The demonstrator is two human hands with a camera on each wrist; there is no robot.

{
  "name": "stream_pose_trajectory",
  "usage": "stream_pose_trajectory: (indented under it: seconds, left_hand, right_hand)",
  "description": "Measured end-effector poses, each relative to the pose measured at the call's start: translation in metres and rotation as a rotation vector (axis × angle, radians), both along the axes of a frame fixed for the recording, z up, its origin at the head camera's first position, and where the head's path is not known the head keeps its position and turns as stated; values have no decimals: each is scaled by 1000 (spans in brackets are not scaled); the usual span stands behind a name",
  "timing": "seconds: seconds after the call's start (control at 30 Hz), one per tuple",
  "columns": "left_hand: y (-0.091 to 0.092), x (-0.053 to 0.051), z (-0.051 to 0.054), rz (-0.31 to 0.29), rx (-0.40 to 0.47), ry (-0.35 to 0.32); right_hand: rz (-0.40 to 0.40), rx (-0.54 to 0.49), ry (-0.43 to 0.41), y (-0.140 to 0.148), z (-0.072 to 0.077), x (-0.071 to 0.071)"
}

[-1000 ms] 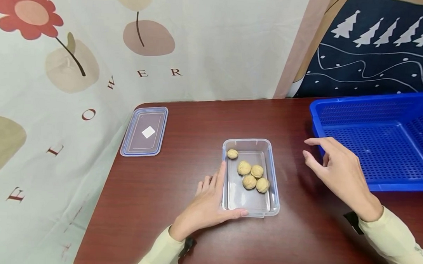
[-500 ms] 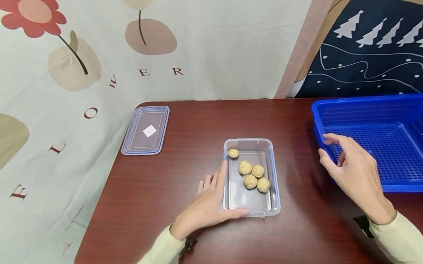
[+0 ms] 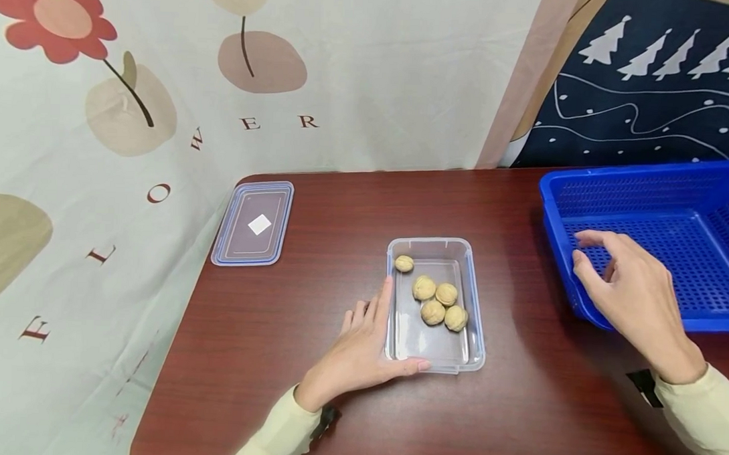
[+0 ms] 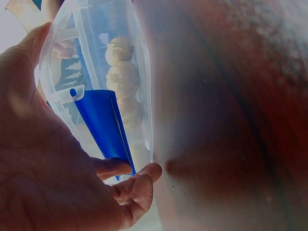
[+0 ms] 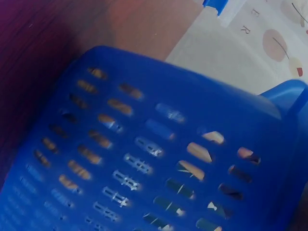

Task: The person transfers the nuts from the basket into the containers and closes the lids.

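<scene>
A clear plastic food container [image 3: 433, 340] sits on the table with several walnuts [image 3: 432, 312] inside; one walnut [image 3: 404, 264] lies apart in the far left corner. My left hand [image 3: 354, 354] rests against the container, its extended fingers along the left wall and its thumb on the near rim. Through the clear wall, pale walnuts [image 4: 122, 79] show in the left wrist view. My right hand [image 3: 636, 300] hovers at the left side of a blue basket [image 3: 557, 241], thumb and index finger apart, with nothing between them. The basket's slotted wall [image 5: 144, 110] fills much of the right wrist view.
A clear lid with a blue seal [image 3: 253, 223] and a white sticker lies at the table's far left. A printed cloth [image 3: 375, 87] hangs behind the dark red-brown table [image 3: 245, 357]. The visible part of the basket floor [image 3: 709, 266] holds nothing.
My right hand has moved right, from beside the basket to over its left rim. My left hand, the container and the walnuts have stayed in place; the head view has shifted slightly.
</scene>
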State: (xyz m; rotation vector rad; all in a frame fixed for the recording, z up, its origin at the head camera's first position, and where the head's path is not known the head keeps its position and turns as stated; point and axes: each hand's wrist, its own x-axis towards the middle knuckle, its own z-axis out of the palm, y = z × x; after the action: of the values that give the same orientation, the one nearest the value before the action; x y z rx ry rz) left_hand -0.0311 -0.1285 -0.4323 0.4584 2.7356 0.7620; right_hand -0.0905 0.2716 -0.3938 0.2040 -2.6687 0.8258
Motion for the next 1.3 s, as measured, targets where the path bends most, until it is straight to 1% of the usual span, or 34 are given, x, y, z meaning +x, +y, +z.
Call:
stream_pose_trajectory:
  seconds: [0.17,0.4,0.57,0.7,0.8,1.2,1.3]
  left_hand:
    - [1,0,0,-2,-1,-2]
    - [1,0,1,1,2,-13]
    - [0,1,2,15,5,-20]
    - [-1,1,1,20,2,-8]
    - [-2,1,1,20,1,-2]
    - [0,1,1,18,6,-11]
    - [0,0,1,13,6,-18]
  right_hand:
    - [-19,43,-82,8,1,0]
    - [0,111,-177,18,0,-4]
    - [14,119,-228,22,-2,-5]
    - [29,112,-252,25,-1,-8]
    - [40,127,-289,29,-1,-10]
    - [101,207,-513,50,-3,-18]
    - [115,225,-550,57,-3,-19]
